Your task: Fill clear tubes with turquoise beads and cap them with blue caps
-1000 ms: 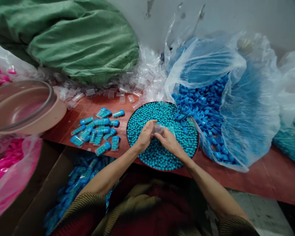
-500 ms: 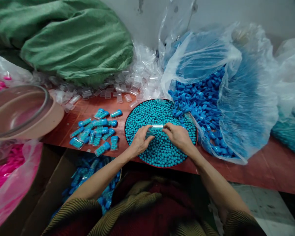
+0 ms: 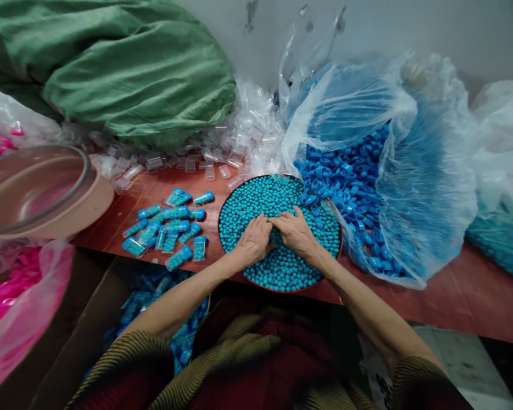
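My left hand (image 3: pixel 255 239) is closed around a small clear plastic bottle (image 3: pixel 276 235), low over a round red-rimmed tray (image 3: pixel 219 219) heaped with turquoise beads (image 3: pixel 293 270). From the right, my right hand (image 3: pixel 296 232) closes over the same bottle, its fingertips meeting those of the left. Fingers hide most of the bottle, so how full it is cannot be seen. To the left, several bead-filled bottles with blue caps (image 3: pixel 177 212) lie loosely on the red tabletop (image 3: pixel 216 259).
Loose blue caps (image 3: pixel 346 176) spill from a clear plastic bag (image 3: pixel 436 171) onto the tray's right side. Empty clear bottles (image 3: pixel 256 134) pile up behind, beside a green sack (image 3: pixel 141 74). A basin (image 3: pixel 98 199) stands left; a box below holds more filled bottles (image 3: pixel 154 302).
Both hands have drawn together and dipped slightly into the beads. The clear bottle, visible between the fingertips before, is now mostly covered by them.
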A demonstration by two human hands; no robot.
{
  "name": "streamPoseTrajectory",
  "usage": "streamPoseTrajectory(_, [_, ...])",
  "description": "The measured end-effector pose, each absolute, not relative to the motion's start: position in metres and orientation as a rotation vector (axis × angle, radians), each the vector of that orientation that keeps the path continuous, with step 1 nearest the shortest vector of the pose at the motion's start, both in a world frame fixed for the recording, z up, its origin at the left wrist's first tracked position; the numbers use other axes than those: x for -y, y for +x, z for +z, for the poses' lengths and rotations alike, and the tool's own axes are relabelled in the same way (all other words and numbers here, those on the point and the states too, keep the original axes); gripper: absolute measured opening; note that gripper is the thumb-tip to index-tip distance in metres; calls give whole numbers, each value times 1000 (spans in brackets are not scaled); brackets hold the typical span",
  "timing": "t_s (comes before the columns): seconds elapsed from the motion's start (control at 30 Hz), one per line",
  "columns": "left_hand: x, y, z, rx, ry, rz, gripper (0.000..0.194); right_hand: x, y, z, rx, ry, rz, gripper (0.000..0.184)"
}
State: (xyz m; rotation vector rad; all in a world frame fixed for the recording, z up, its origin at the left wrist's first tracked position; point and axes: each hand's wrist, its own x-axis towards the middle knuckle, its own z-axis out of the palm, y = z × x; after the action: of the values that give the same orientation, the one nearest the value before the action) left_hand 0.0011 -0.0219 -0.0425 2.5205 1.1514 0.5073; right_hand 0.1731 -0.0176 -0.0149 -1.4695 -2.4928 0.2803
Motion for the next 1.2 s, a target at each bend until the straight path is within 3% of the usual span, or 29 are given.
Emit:
streamPoseTrajectory(0.17, [12,8,-31,-1247,2412,383,73,11,215,-7,2112,-1615,296,38])
streamPoseTrajectory(0.3, [9,11,-21,-1230,2433,254,54,2,222,3,2292,-1830,433,58])
streamPoseTrajectory(0.4, [11,10,-19,-1261,2437,254,42,-2,219,1,2434,-1913,530,52])
streamPoseTrajectory(0.5, [15,8,-25,-1250,2392,388,42,-4,223,-5,2258,-1833,635,41])
streamPoseTrajectory(0.73, [17,12,-42,-1160,2282,653,51,0,195,-21,1371,-1383,1192,35])
streamPoseTrajectory(0.93, [15,14,-43,-1129,2309,682,48,2,164,-33,1544,-1405,1149,36])
streamPoseTrajectory(1.2, [9,10,-38,-1288,2330,411,99,-6,178,-13,2131,-1559,711,29])
